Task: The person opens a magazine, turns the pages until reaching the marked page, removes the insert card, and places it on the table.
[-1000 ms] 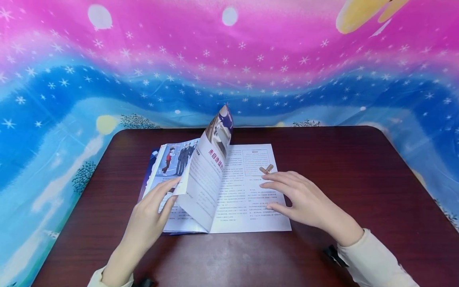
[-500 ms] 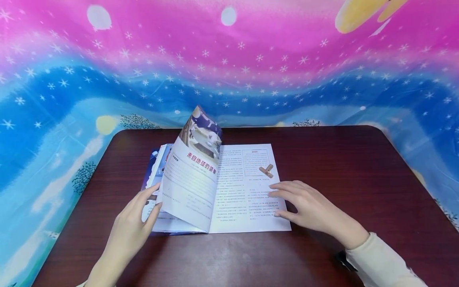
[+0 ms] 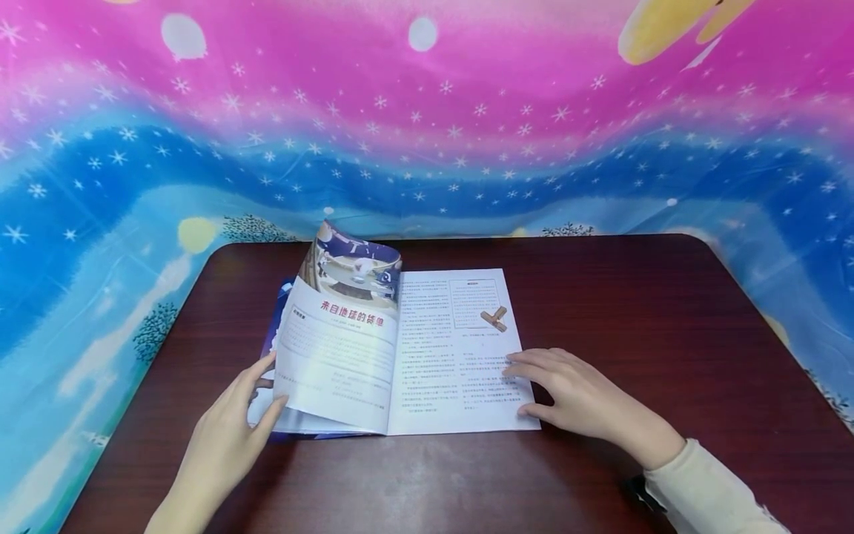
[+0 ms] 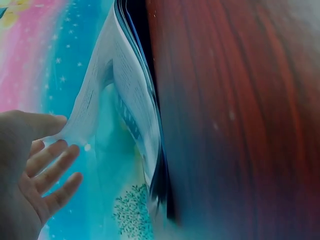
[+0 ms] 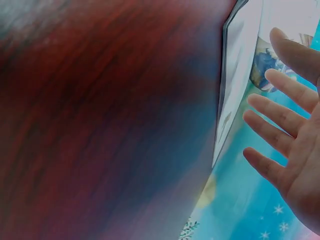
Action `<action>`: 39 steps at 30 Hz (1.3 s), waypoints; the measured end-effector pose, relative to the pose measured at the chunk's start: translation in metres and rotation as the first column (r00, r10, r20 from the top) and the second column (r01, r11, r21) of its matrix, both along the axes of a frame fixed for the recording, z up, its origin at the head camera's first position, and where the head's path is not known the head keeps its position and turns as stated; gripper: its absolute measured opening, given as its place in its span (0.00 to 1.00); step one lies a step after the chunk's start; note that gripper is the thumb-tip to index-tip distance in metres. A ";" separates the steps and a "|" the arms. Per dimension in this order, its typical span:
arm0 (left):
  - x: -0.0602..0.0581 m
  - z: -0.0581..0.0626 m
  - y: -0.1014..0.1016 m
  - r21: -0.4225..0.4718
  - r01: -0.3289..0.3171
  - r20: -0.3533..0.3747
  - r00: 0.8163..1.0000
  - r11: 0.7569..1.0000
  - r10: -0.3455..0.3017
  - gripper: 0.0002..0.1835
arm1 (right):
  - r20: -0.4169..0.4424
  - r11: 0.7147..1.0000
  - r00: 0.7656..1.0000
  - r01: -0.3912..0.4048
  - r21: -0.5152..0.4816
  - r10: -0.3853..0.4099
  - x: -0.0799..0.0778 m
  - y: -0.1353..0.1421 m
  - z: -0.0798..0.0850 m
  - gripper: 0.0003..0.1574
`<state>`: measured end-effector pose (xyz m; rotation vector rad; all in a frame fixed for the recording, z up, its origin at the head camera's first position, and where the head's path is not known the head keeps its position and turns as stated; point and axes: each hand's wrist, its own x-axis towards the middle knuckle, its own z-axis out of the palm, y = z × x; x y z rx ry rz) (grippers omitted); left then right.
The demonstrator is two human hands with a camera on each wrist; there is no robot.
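An open magazine point(image 3: 454, 393) lies on the table, its right page flat with printed text and a small brown picture. My left hand point(image 3: 223, 430) pinches the outer edge of a lifted page point(image 3: 340, 363), which bows up over the left side and shows a colour picture and red title. In the left wrist view, thumb and forefinger of that hand point(image 4: 35, 170) meet at the edge of the page point(image 4: 87, 95). Near the right page's lower outer edge is my right hand point(image 3: 580, 393). The right wrist view shows its fingers point(image 5: 280, 112) spread and holding nothing.
The dark red wooden table point(image 3: 640, 319) extends around the magazine, with rounded far corners. Behind it hangs a pink and blue cloth point(image 3: 427, 148) with snowflakes. More pages and a dark blue cover point(image 3: 276, 311) stick out at the left.
My left hand has swung the pinched page from nearly upright over to the left and lower, covering the illustrated page there. The right hand has slid slightly right and down toward the page edge.
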<state>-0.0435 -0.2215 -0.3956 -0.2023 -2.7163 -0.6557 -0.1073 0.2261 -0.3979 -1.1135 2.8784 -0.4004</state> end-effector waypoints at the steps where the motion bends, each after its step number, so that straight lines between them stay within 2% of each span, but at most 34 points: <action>1: 0.000 -0.001 -0.001 -0.004 -0.004 0.019 1.000 1.000 0.004 0.40 | 0.002 1.000 1.000 -0.001 -0.002 0.001 0.000 0.000 0.000 0.32; 6: -0.002 -0.003 -0.010 -0.010 -0.033 0.138 0.990 0.999 0.034 0.46 | 0.021 1.000 1.000 0.002 0.006 -0.002 -0.001 0.002 -0.003 0.33; 11: -0.003 -0.006 -0.019 -0.058 -0.057 0.234 0.970 0.997 0.069 0.41 | 0.037 1.000 0.999 0.011 0.022 -0.012 -0.001 0.003 -0.005 0.34; 21: -0.008 -0.013 -0.036 -0.105 0.020 0.316 0.949 0.994 0.014 0.29 | 0.030 1.000 0.999 0.010 0.022 -0.011 -0.001 0.003 -0.008 0.34; 30: -0.020 -0.021 -0.048 -0.143 0.070 0.413 0.911 0.987 -0.005 0.29 | 0.052 0.999 0.998 0.018 0.035 -0.020 -0.003 0.004 -0.008 0.35; 33: -0.022 -0.021 -0.049 -0.142 0.085 0.409 0.912 0.986 -0.019 0.29 | 0.053 0.999 0.998 0.020 0.037 -0.022 -0.003 0.003 -0.009 0.35; 39: -0.025 -0.020 -0.048 -0.144 0.142 0.340 0.936 0.979 -0.086 0.27 | 0.060 0.999 0.998 0.023 0.037 -0.026 -0.003 0.003 -0.010 0.35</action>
